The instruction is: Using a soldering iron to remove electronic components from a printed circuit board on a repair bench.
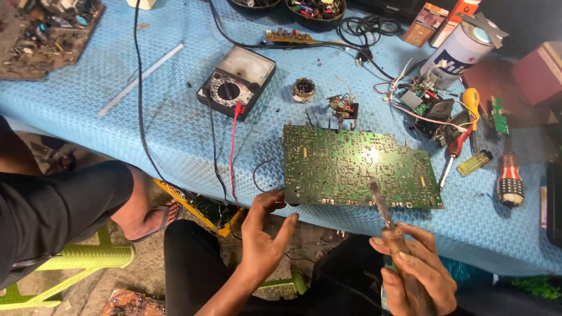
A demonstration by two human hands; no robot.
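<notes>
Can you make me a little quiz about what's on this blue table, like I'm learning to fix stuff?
1. True or false: the green circuit board lies flat on the blue table cover.
2. Which hand holds the soldering iron: A) left hand, B) right hand?
3. What colour is the wire plugged into the meter that runs down toward the table edge?

Key
1. True.
2. B. The left hand is open, its fingers at the board's near left corner.
3. Red; a black one hangs beside it.
</notes>
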